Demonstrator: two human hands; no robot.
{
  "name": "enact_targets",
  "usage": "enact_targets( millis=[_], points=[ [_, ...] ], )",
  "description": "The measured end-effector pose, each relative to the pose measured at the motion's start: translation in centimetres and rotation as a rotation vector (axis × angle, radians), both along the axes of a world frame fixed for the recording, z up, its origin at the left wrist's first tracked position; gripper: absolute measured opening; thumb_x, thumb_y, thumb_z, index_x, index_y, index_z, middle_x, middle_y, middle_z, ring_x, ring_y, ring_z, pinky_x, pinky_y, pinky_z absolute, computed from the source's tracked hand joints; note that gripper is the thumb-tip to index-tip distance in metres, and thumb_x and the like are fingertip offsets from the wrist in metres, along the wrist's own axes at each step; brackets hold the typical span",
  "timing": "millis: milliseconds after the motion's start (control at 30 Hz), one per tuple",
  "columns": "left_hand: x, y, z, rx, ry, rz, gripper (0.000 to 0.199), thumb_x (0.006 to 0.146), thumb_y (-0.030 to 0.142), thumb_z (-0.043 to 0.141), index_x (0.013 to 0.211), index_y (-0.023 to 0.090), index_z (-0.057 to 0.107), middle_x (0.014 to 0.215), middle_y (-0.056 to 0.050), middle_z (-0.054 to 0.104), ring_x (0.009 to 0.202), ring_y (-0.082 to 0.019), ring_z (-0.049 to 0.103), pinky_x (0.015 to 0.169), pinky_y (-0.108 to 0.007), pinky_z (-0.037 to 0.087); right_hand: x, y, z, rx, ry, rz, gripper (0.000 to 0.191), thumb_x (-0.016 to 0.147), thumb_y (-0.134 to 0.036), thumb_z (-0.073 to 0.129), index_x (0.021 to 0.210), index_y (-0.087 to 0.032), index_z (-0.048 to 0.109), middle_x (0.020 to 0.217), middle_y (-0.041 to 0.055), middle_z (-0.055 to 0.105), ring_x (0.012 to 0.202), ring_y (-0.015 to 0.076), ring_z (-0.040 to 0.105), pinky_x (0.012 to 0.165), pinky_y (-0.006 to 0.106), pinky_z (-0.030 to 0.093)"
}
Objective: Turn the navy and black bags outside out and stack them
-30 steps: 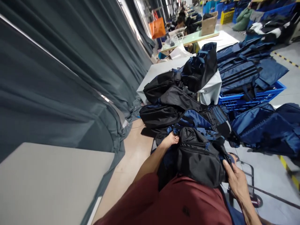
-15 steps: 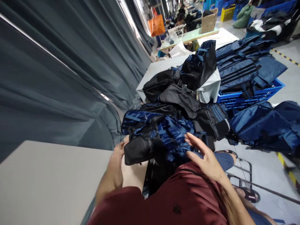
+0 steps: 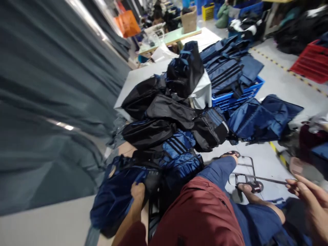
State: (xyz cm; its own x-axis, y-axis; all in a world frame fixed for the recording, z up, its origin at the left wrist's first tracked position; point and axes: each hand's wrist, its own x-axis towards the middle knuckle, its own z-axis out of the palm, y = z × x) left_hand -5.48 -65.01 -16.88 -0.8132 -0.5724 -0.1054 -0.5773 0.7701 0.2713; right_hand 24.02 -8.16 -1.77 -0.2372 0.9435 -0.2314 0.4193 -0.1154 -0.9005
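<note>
My left hand (image 3: 138, 192) is closed on the edge of a dark blue bag (image 3: 115, 194) that lies on the left of the work surface. The bag is bulky and crumpled, with a black lower side. At the lower right, my right hand (image 3: 309, 200) is away from the bags, its fingers loosely bent and apart. A thin dark bar (image 3: 261, 177) seems to pass behind its fingertips. In front of me lies a shiny blue bag (image 3: 176, 148) with black stripes. Beyond it is a black bag (image 3: 150, 133).
More black bags (image 3: 170, 111) are heaped on a white table (image 3: 128, 87). A blue crate (image 3: 237, 97) of blue bags stands to the right, with a blue bag (image 3: 258, 119) in front. Grey curtains (image 3: 51, 85) hang at the left. A metal foot frame (image 3: 253, 167) is by my feet.
The view has swung right. My left hand has taken hold of the dark blue bag, which now lies to the left, over the table. My right hand has moved out to the right.
</note>
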Motion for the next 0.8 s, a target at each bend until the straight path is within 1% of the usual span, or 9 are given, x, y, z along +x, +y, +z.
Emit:
enact_targets(
  millis=[100, 167, 267, 367, 467, 533, 633, 733, 800],
  points=[
    [-5.0, 4.5, -1.1, 0.011, 0.043, -0.076, 0.048, 0.103, 0.024, 0.063, 0.15, 0.016, 0.06, 0.145, -0.018, 0.069, 0.136, -0.037, 0.066, 0.113, -0.052, 0.055, 1.2, 1.2, 2.0, 0.189, 0.091, -0.191, 0.06, 0.082, -0.061, 0.089, 0.129, -0.025, 0.084, 0.114, 0.0081, 0.082, 0.124, 0.0412, 0.074, 0.126, 0.06, 0.048],
    [-8.4, 8.5, -1.6, 0.094, 0.059, -0.247, 0.051, 0.1, 0.02, 0.058, 0.151, 0.018, 0.059, 0.142, -0.016, 0.073, 0.135, -0.036, 0.068, 0.115, -0.047, 0.054, 1.7, 2.2, 3.0, 0.263, 0.068, -0.235, 0.06, 0.086, -0.06, 0.084, 0.134, -0.023, 0.082, 0.124, 0.0106, 0.08, 0.129, 0.0437, 0.071, 0.126, 0.059, 0.048],
    [-11.9, 16.2, -2.5, 0.247, -0.059, -0.57, 0.055, 0.1, 0.021, 0.052, 0.155, 0.02, 0.05, 0.143, -0.015, 0.073, 0.125, -0.029, 0.074, 0.113, -0.042, 0.054, 2.0, 4.4, 3.4, 0.291, -0.042, -0.172, 0.058, 0.098, -0.063, 0.072, 0.143, -0.027, 0.075, 0.142, 0.0112, 0.074, 0.14, 0.0418, 0.064, 0.127, 0.05, 0.047],
    [-13.3, 25.0, -4.0, 0.308, -0.256, -0.865, 0.056, 0.1, 0.021, 0.048, 0.156, 0.022, 0.045, 0.143, -0.014, 0.073, 0.114, -0.024, 0.078, 0.106, -0.036, 0.057, 1.8, 7.5, 1.5, 0.314, -0.148, -0.072, 0.058, 0.096, -0.068, 0.068, 0.134, -0.026, 0.079, 0.137, 0.0107, 0.077, 0.134, 0.0393, 0.068, 0.118, 0.048, 0.051],
    [-13.1, 33.3, -6.1, 0.336, -0.379, -1.081, 0.05, 0.098, 0.022, 0.052, 0.147, 0.025, 0.058, 0.136, -0.009, 0.077, 0.108, -0.022, 0.079, 0.103, -0.033, 0.057, 1.0, 10.0, -2.2, 0.387, -0.3, 0.122, 0.063, 0.09, -0.075, 0.062, 0.121, -0.025, 0.084, 0.123, 0.0093, 0.082, 0.114, 0.0359, 0.075, 0.097, 0.046, 0.057],
    [-12.8, 38.2, -7.5, 0.34, -0.454, -1.209, 0.048, 0.094, 0.019, 0.057, 0.141, 0.026, 0.066, 0.133, -0.007, 0.079, 0.113, -0.023, 0.077, 0.106, -0.033, 0.055, 0.2, 10.8, -4.4, 0.509, -0.453, 0.213, 0.065, 0.094, -0.076, 0.053, 0.116, -0.025, 0.087, 0.112, 0.0101, 0.084, 0.104, 0.034, 0.077, 0.084, 0.043, 0.056],
    [-12.5, 44.8, -9.8, 0.327, -0.549, -1.359, 0.048, 0.091, 0.015, 0.06, 0.136, 0.026, 0.072, 0.13, -0.008, 0.08, 0.125, -0.026, 0.074, 0.112, -0.034, 0.052, -0.4, 11.5, -6.1, 0.609, -0.614, 0.125, 0.064, 0.1, -0.074, 0.048, 0.117, -0.027, 0.088, 0.107, 0.01, 0.085, 0.099, 0.0329, 0.078, 0.071, 0.038, 0.052],
    [-12.6, 51.1, -12.5, 0.313, -0.606, -1.462, 0.05, 0.093, 0.015, 0.059, 0.14, 0.025, 0.07, 0.132, -0.009, 0.079, 0.128, -0.026, 0.072, 0.113, -0.034, 0.05, 0.2, 12.6, -6.4, 0.356, -0.559, 0.103, 0.059, 0.093, -0.08, 0.061, 0.117, -0.034, 0.088, 0.104, 0.0034, 0.086, 0.085, 0.0307, 0.081, 0.061, 0.035, 0.055],
    [-12.8, 55.7, -14.7, 0.307, -0.631, -1.509, 0.051, 0.095, 0.017, 0.058, 0.145, 0.024, 0.067, 0.134, -0.009, 0.078, 0.126, -0.025, 0.073, 0.111, -0.033, 0.051, 0.8, 13.2, -6.9, 0.209, -0.462, 0.109, 0.056, 0.087, -0.078, 0.07, 0.116, -0.034, 0.088, 0.102, 0.0023, 0.086, 0.081, 0.0308, 0.082, 0.061, 0.035, 0.06]
  ],
)
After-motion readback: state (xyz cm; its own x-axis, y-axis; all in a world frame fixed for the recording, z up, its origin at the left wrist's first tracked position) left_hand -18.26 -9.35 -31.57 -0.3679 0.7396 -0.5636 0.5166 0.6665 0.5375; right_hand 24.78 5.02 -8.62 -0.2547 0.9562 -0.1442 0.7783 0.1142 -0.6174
